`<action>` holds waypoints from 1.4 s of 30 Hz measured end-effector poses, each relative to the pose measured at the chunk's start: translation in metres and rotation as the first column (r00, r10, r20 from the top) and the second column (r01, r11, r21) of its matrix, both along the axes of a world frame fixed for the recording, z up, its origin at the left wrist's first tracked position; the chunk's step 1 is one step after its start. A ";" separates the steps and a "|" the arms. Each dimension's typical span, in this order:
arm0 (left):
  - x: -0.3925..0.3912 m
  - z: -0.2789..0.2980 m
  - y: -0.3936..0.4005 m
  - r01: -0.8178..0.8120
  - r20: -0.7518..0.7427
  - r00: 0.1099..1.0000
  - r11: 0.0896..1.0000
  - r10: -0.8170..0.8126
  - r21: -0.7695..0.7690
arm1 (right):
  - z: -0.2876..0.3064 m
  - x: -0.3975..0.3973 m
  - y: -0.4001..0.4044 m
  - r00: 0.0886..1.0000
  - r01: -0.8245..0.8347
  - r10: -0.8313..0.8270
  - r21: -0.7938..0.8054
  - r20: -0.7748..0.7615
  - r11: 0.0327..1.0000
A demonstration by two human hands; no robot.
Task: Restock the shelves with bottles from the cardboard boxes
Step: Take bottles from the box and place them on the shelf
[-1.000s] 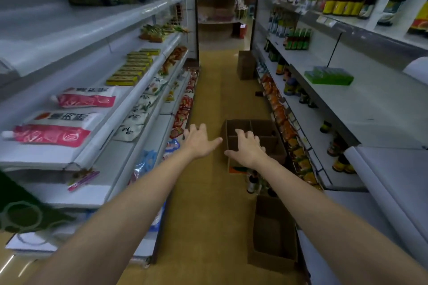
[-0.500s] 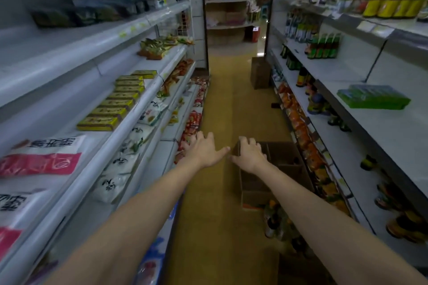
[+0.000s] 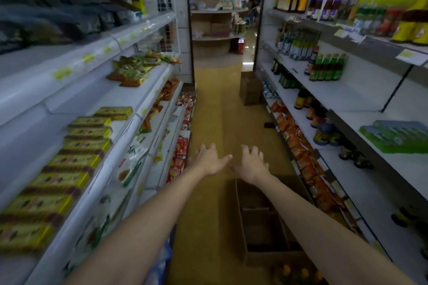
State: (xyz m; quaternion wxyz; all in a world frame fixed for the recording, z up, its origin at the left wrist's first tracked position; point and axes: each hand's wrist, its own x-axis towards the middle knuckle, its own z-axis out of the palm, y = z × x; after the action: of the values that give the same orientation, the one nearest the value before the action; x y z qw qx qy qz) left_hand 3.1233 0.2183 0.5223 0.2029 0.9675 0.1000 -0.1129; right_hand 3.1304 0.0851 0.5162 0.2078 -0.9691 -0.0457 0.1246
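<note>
**Aisle, both hands out, nothing held**

Left hand: fingers spread, empty, over the floor.
Right hand: fingers apart, empty, just beside the left.
Box: open, on the floor below the right arm.
Second box: far, right side.
Bottles: right shelves.

Grocery shop aisle. White tiered shelving lines both sides, with yellow price labels on the shelf edges. Packaged snacks fill the left shelves; sauce bottles stand in rows on the right. An open cardboard box sits on the floor beside the right shelving.
</note>
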 end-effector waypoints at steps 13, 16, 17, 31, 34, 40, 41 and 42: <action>0.259 -0.014 -0.040 0.305 0.020 0.952 0.952 -0.305 0.006 | -0.021 0.243 -0.029 0.972 0.236 -0.235 0.082 -0.025 0.968; 0.321 -0.007 -0.046 0.323 -0.025 0.946 0.946 -0.323 0.006 | -0.016 0.301 -0.039 0.955 0.295 -0.294 0.101 -0.032 0.950; 0.342 -0.004 -0.049 0.327 -0.017 0.945 0.945 -0.327 0.011 | -0.012 0.321 -0.042 0.952 0.304 -0.304 0.110 -0.022 0.946; 0.572 -0.012 -0.067 0.502 0.034 0.864 0.865 -0.502 0.016 | -0.025 0.528 -0.056 0.887 0.461 -0.461 0.066 -0.021 0.885; 0.628 -0.014 -0.067 0.584 0.043 0.811 0.811 -0.584 -0.010 | -0.028 0.580 -0.055 0.859 0.512 -0.511 0.087 -0.025 0.855; 0.739 -0.012 -0.064 0.671 -0.007 0.741 0.740 -0.671 0.045 | -0.024 0.668 -0.049 0.800 0.597 -0.600 0.118 -0.012 0.793; 0.758 -0.015 -0.066 0.677 -0.008 0.736 0.735 -0.677 0.037 | -0.024 0.678 -0.051 0.786 0.616 -0.619 0.116 -0.012 0.779; 0.774 -0.019 -0.068 0.687 -0.018 0.727 0.726 -0.687 0.024 | -0.025 0.685 -0.054 0.773 0.633 -0.634 0.106 -0.022 0.767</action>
State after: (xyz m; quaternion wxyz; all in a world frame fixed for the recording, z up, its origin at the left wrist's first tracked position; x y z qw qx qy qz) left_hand 3.8976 0.1498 0.5038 0.1322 0.9384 -0.2624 -0.1820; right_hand 3.8158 0.0313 0.4909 0.2890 -0.9161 0.2754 0.0374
